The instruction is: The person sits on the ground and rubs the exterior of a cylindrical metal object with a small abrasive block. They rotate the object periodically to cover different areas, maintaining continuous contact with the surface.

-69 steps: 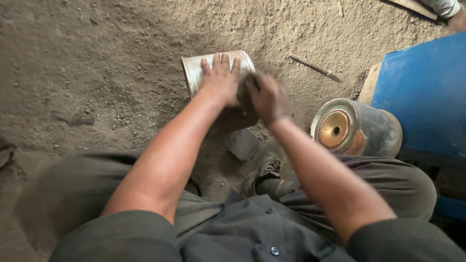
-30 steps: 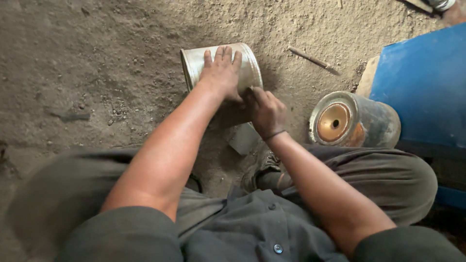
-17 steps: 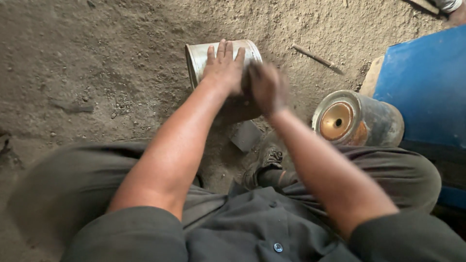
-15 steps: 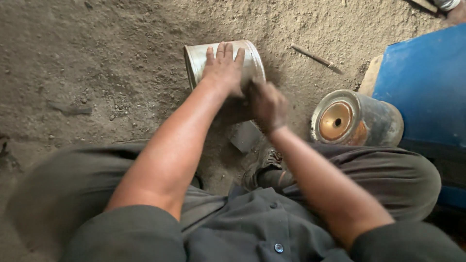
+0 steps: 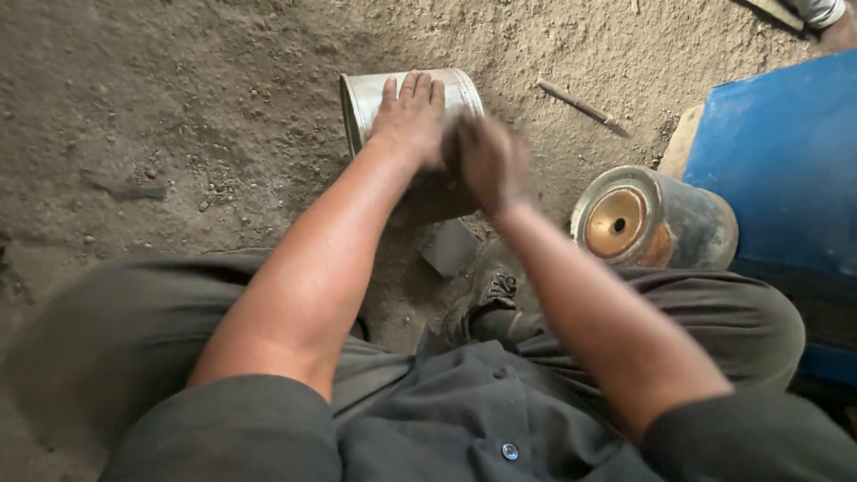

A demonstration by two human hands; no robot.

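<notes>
A dull grey metal can (image 5: pixel 406 96) lies on its side on the dirt floor (image 5: pixel 178 116), straight ahead of the person, its open rim turned to the person's left. Its wall is pale and dusty, with a raised band near each end.

The left hand (image 5: pixel 411 116) lies flat on top of the can, fingers stretched out and close together, palm pressed to the curved wall; it steadies the can rather than wrapping around it. The right hand (image 5: pixel 489 162) is just beside the left, at the nearer right end of the can. It is blurred, so it cannot be told whether it is clenched or spread, or whether it holds anything.

Well to the right, a second can (image 5: pixel 656 219) lies on its side, dark and rusty, with an orange-brown end and a small hole in the middle. It rests against a blue slab (image 5: pixel 786 161). A thin stick (image 5: pixel 576 103) lies on the dirt beyond the hands. A dark shoe (image 5: pixel 482 299) shows below the forearms.
</notes>
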